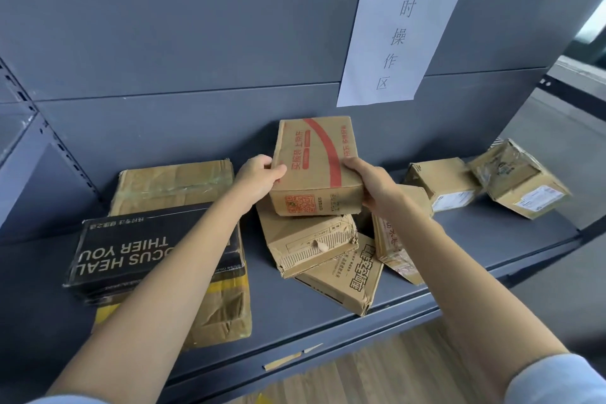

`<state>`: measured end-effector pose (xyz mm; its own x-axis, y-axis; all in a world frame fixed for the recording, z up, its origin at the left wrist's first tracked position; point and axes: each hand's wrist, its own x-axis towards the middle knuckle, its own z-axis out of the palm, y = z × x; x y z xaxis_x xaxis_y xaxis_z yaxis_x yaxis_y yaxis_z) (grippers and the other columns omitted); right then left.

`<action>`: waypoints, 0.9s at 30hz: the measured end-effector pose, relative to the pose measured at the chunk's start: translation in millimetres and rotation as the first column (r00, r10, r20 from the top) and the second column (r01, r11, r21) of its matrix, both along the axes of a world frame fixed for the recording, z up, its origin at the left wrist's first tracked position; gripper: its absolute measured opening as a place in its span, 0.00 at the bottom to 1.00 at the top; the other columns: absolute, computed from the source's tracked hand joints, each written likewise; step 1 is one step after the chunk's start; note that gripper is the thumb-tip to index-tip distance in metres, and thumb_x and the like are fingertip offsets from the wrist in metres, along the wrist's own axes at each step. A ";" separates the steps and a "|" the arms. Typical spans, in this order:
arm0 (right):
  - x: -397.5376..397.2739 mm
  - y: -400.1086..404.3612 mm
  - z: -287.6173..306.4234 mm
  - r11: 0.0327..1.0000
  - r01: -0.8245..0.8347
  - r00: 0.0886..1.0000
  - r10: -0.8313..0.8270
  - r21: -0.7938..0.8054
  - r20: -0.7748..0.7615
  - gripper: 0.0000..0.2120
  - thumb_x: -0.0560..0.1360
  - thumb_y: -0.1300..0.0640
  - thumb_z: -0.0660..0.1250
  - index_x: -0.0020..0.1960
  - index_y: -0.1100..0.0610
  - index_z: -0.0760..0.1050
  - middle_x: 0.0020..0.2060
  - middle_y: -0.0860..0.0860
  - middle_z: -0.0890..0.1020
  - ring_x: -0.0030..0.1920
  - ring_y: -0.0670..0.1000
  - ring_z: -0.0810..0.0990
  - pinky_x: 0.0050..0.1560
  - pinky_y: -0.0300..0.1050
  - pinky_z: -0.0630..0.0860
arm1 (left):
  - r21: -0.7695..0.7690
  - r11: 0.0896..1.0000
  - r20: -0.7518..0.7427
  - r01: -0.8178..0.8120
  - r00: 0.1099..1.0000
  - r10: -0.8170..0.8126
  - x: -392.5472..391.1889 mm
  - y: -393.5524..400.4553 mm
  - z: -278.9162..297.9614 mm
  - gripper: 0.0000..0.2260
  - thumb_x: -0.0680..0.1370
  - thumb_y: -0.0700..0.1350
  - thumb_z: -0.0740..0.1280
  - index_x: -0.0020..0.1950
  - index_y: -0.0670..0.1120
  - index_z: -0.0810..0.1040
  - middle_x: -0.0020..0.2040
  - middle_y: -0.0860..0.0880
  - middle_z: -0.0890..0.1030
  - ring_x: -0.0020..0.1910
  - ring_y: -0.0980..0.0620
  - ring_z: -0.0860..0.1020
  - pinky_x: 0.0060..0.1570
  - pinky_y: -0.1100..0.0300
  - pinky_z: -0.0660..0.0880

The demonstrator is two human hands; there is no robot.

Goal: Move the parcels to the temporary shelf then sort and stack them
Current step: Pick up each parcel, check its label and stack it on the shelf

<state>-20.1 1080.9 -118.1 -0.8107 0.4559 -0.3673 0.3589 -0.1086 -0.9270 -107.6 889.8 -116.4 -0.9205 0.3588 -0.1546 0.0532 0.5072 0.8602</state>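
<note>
Around both hands, the shelf (459, 239): we see a grey metal shelf, with a white paper sign (403, 20) on the back panel above our hands.
Left of the left hand, flat parcels: a black box (131, 249) lies on a wide tan parcel (173, 184), with a yellow-taped parcel (223, 311) under its near end.
Between our hands, red-striped parcel (316, 167): tan card with a red stripe, red print and a QR code on the near face; creased and dented, tilted up away from us.
Below our hands, the heap: a torn-edged parcel (308, 239) lies askew under the held one, overlapping a printed parcel (347, 279); a slim parcel (390, 239) leans under our right wrist.
Right of the right hand, small parcels: two boxes (442, 184) (521, 177), well apart from the heap.
Hands: our left hand (259, 177) grips the red-striped parcel's left edge, our right hand (370, 184) its right near corner; both clasp it.
Risk: we judge the heap unsteady, so setting this parcel down crooked could make it slide off. The printed parcel overhangs the shelf lip, and a nudge might tip it to the floor.
</note>
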 end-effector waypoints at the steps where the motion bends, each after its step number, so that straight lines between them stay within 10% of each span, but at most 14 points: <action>1: 3.6 4.1 3.0 0.999 0.009 0.999 -0.010 -0.034 -0.049 0.19 0.74 0.48 0.68 0.58 0.60 0.77 0.51 0.56 0.84 0.53 0.57 0.82 0.61 0.55 0.76 | 0.067 0.998 -0.020 -0.004 1.000 0.005 3.8 1.9 3.5 0.16 0.79 0.48 0.64 0.65 0.45 0.72 0.57 0.48 0.78 0.51 0.52 0.78 0.53 0.54 0.76; 7: 24.7 7.9 19.8 0.981 -0.104 0.926 0.035 -0.165 -0.375 0.20 0.70 0.52 0.66 0.58 0.62 0.77 0.51 0.58 0.82 0.50 0.56 0.81 0.51 0.53 0.77 | 0.580 0.812 0.268 -0.071 0.957 -0.108 28.4 2.4 33.3 0.22 0.76 0.45 0.67 0.68 0.52 0.63 0.55 0.50 0.78 0.51 0.53 0.77 0.48 0.49 0.77; 19: 38.9 -2.3 10.0 0.957 -0.272 0.887 0.209 -0.100 -0.413 0.30 0.74 0.41 0.64 0.66 0.63 0.72 0.61 0.62 0.78 0.61 0.61 0.77 0.62 0.55 0.72 | 0.621 0.778 0.260 -0.094 0.961 -0.091 44.8 -16.3 29.1 0.20 0.73 0.44 0.69 0.64 0.52 0.69 0.55 0.50 0.80 0.55 0.50 0.78 0.54 0.48 0.75; 23: 65.1 18.9 -15.1 0.964 0.129 0.940 -0.194 -0.234 -0.281 0.26 0.80 0.46 0.59 0.70 0.63 0.66 0.63 0.58 0.76 0.62 0.56 0.76 0.63 0.49 0.72 | 0.622 0.775 0.296 -0.112 0.950 -0.100 52.4 -14.9 18.2 0.23 0.70 0.47 0.73 0.63 0.53 0.70 0.57 0.49 0.81 0.57 0.49 0.78 0.57 0.46 0.74; 27: 104.5 53.8 -48.1 0.744 0.593 0.778 -0.628 -0.307 -0.018 0.18 0.77 0.51 0.64 0.60 0.64 0.74 0.44 0.55 0.79 0.38 0.49 0.77 0.38 0.40 0.75 | 0.603 0.793 0.286 -0.079 0.951 -0.122 64.2 -9.6 8.5 0.28 0.65 0.49 0.72 0.64 0.51 0.70 0.56 0.49 0.81 0.56 0.49 0.79 0.54 0.48 0.75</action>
